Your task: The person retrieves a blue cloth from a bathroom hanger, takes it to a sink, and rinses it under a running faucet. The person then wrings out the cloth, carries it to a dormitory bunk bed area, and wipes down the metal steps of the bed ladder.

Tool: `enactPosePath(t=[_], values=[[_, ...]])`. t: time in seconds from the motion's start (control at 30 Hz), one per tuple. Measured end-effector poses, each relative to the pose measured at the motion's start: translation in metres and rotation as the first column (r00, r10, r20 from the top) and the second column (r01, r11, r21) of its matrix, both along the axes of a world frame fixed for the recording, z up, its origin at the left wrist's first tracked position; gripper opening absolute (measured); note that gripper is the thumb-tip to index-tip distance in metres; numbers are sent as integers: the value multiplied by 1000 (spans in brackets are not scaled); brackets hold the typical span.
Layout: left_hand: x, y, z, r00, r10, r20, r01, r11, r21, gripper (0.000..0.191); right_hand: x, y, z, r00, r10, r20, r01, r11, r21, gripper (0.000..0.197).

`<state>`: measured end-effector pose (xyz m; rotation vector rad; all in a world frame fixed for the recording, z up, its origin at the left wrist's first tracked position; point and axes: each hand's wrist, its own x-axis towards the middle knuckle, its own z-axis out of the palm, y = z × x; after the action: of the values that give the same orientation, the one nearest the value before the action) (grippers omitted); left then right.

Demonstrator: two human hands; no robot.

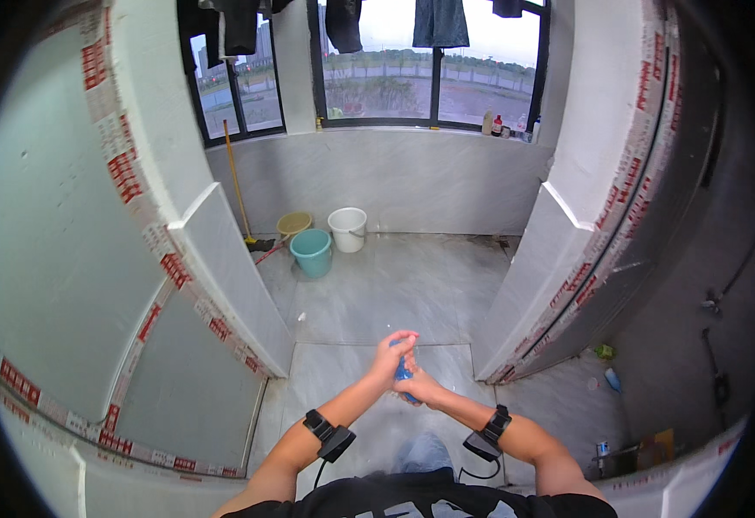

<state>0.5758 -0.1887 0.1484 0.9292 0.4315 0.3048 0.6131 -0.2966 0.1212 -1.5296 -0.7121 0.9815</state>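
Both hands meet in front of my body, above the tiled floor. Between them is a blue item (pixel 401 370), possibly a cloth or soft plastic; my fingers cover much of it. My left hand (pixel 393 355) grips its upper part, with the fingertips raised. Around its lower end my right hand (pixel 421 386) is closed, just below and to the right of the left one. A black strapped device (pixel 331 435) with a cable sits on my left forearm, and a similar device (pixel 489 435) is on my right forearm.
A teal bucket (pixel 311 254), a white bucket (pixel 348 230) and a yellowish basin (pixel 294 223) stand ahead near the wall, beside a yellow-handled broom (pixel 236 181). Bottles (pixel 497 125) line the windowsill. Taped door frames flank the passage. A blue bottle (pixel 613 380) lies at right.
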Motion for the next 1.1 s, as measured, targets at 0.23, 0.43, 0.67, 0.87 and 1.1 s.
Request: enactPosePath(t=[0.23, 0.43, 0.67, 0.87, 1.1], values=[[273, 181, -84, 945, 327, -18, -327, 945, -5, 14, 263, 170, -17, 852, 99, 515, 42, 966, -255, 42], [422, 302, -88, 750, 649, -129, -628, 760, 167, 9, 433, 304, -23, 593, 251, 765, -61, 961, -269, 39], [540, 386, -87, 865, 501, -28, -479, 841, 253, 32, 593, 374, -11, 535, 324, 780, -120, 943, -310, 34], [760, 380, -102, 954, 111, -279, -94, 993, 74, 43, 850, 349, -77, 620, 102, 778, 66, 981, -181, 57], [1047, 295, -76, 857, -488, -167, 503, 862, 59, 35, 1056, 188, -49, 946, -310, 94, 319, 941, -112, 44]])
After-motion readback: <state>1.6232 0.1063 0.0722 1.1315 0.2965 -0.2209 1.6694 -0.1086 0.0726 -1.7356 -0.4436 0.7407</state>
